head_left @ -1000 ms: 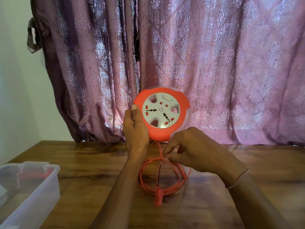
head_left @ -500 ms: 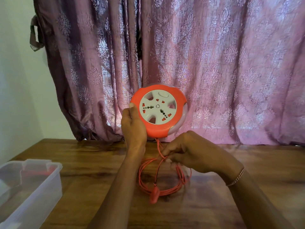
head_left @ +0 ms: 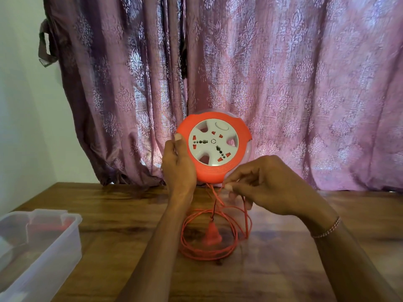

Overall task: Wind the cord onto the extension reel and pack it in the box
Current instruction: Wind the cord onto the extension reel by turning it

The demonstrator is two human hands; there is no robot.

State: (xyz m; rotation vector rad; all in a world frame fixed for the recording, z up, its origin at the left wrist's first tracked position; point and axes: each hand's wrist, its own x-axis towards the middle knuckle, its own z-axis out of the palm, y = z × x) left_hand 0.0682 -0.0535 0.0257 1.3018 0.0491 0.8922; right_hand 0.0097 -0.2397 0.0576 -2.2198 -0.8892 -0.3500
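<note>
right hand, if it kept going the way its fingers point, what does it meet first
Probably the left hand gripping the reel: the right hand, pinching the cord, points leftward just under the reel. Depth is unclear.

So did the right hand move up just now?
Yes. The right hand went up. Before, it pinched the cord below the table's back edge; now its fingertips are level with that edge, just under the reel.

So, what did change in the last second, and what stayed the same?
The right hand, pinching the orange cord, rose from below the reel to its lower edge, lifting the cord. The left hand keeps gripping the reel's side; the plug stays on the table, the box untouched.
</note>
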